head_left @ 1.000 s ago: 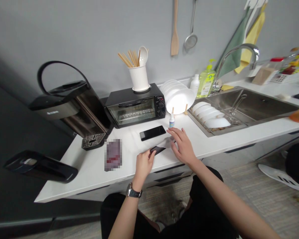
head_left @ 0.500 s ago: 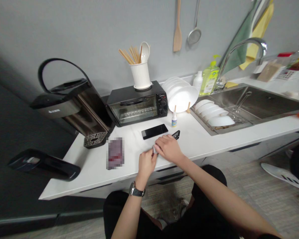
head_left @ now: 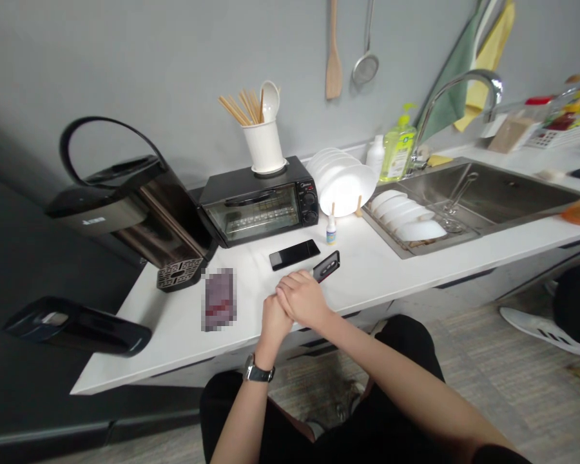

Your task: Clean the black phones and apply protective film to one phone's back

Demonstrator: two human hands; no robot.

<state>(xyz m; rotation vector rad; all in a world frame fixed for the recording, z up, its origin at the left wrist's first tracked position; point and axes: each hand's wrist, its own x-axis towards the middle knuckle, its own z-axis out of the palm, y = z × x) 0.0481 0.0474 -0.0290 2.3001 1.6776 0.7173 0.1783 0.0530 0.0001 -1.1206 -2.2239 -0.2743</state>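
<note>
My right hand (head_left: 305, 298) is folded over my left hand (head_left: 275, 316) near the counter's front edge. Fingers of both are curled, and whatever lies between them, if anything, is hidden. Just beyond my right knuckles a dark phone case (head_left: 327, 266) with a camera cutout lies partly covered. Behind the hands a black phone (head_left: 294, 255) rests flat with its glossy side up. A small white bottle (head_left: 331, 232) with a blue and yellow label stands upright past the phone case. Left of my left hand lies a blurred-out purplish item (head_left: 219, 299).
A toaster oven (head_left: 256, 206) carries a white utensil holder (head_left: 263, 147). At left are a water dispenser (head_left: 125, 212) and a dark appliance (head_left: 77, 327). Plates (head_left: 343, 187), a soap bottle (head_left: 397, 151) and a sink (head_left: 512, 193) stand to the right, with another person's shoe (head_left: 544, 330) below.
My right hand has closed over my left, covering the gap between them. More of the phone case shows. The view has shifted slightly, moving the counter things leftward.
</note>
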